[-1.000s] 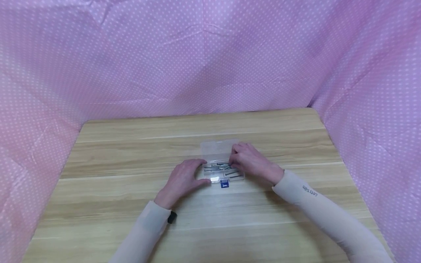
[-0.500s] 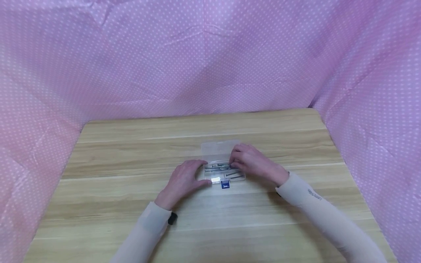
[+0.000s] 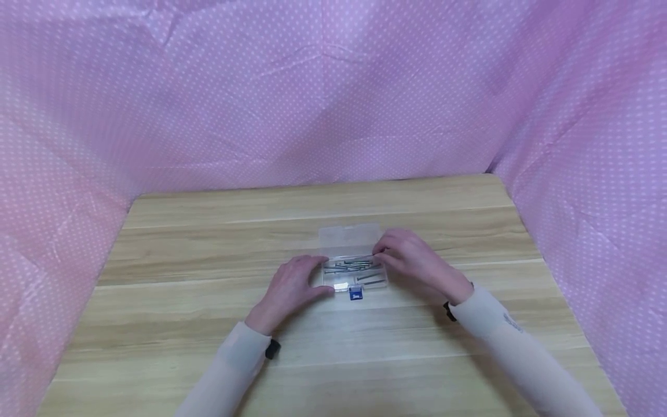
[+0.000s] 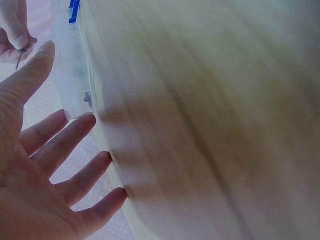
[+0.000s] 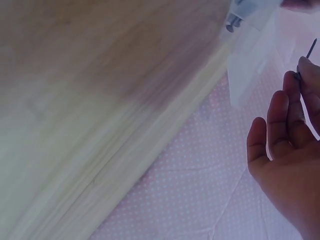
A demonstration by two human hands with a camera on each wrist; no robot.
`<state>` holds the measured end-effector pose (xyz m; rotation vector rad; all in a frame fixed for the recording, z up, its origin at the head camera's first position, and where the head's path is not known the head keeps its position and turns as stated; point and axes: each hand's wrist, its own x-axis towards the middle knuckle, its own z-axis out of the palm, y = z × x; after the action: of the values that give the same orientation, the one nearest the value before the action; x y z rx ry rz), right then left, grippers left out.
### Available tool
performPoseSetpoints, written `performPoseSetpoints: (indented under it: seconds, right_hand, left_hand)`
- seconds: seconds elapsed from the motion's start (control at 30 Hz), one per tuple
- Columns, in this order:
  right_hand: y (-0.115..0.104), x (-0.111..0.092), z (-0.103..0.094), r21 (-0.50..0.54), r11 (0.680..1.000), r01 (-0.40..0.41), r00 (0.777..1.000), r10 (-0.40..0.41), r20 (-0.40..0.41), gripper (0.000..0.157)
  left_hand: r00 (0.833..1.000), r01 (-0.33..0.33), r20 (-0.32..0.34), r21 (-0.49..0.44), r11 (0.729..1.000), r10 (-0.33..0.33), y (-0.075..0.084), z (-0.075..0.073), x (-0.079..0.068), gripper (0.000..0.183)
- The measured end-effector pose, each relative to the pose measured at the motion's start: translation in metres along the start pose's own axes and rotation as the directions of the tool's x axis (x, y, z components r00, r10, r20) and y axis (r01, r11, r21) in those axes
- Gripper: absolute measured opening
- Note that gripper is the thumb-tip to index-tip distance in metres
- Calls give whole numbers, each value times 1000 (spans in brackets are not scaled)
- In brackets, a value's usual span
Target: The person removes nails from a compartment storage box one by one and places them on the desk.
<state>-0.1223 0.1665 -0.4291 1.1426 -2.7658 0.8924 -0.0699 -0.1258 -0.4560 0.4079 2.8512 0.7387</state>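
The right hand [image 3: 417, 262] had shifted a little to the right since the earlier pictures, and a nail [image 5: 312, 48] in its fingers now showed over the box [image 3: 341, 278]. It seemed therefore that this nail was free from the pile [image 3: 353, 266] in the far compartment. Thumb and index pinched it. The left hand [image 3: 292, 284] was spread, not gripping, at the left end of the box, which stood on the table [image 3: 208, 313], lid [image 3: 348, 236] open.

The right hand [image 3: 409, 255] is drawn farther right, a nail [image 5: 311, 48] now seen pinched in its fingers [image 5: 278, 112]; more loose nails [image 3: 354, 266] and black wrist strap [image 3: 450, 312] are uncovered.
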Motion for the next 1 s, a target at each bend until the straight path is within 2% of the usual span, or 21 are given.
performPoseSetpoints:
  seconds: [0.33,0.63,0.8,1.0]
  right_hand:
    - [3,-16,-11,30,999,-14,991,18,-131,11]
    - [10,-31,-18,56,998,-39,977,50,-206,15]
    - [12,-36,-22,60,997,-58,972,70,-225,17]
    - [12,-43,-27,93,988,-124,969,141,-204,14]
  left_hand:
    - [1000,-13,-2,11,1000,13,0,0,-1,73]
    - [1000,-12,-2,4,1000,12,2,-1,-1,73]
    - [1000,-21,-4,2,1000,21,2,0,-1,72]
    - [999,-46,-16,14,999,46,2,1,-2,74]
